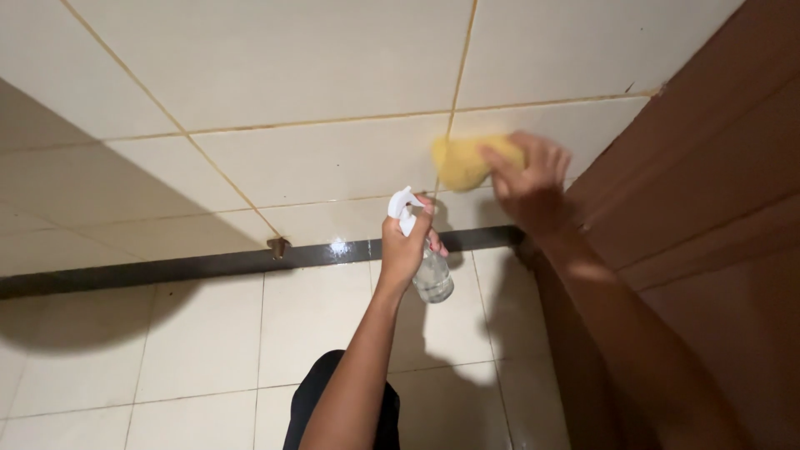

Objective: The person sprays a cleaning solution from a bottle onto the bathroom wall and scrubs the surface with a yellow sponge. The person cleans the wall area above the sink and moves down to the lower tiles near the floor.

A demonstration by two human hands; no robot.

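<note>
Right hand (533,187) with yellow sponge (467,162) against tiled wall (317,158)

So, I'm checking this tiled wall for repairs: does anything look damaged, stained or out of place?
Yes. The grout lines between the cream wall tiles look yellow-brown, and a small brownish stub sticks out above the dark band. The right hand presses a yellow sponge; the left hand holds a clear spray bottle.
</note>
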